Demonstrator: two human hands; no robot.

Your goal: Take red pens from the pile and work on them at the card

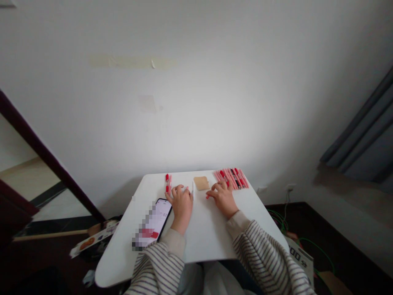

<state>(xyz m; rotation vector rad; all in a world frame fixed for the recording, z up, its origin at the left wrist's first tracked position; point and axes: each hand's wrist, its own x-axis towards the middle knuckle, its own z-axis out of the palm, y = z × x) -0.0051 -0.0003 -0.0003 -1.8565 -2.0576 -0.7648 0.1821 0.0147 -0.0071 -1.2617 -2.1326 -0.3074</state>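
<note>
Pen row (235, 178) at counter's (210, 241) far right corner, just beyond right grip (224, 199); left grip (181, 205) farther off; both holds unclear.

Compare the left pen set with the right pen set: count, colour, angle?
Count: the left pen set shows only a few pens; the right pen set is a wide row of many.
Colour: the left pen set shows red and pink; the right pen set adds black.
Angle: the left pen set runs near-vertical in view; the right pen set slants.
Both lie on the white table.
</note>
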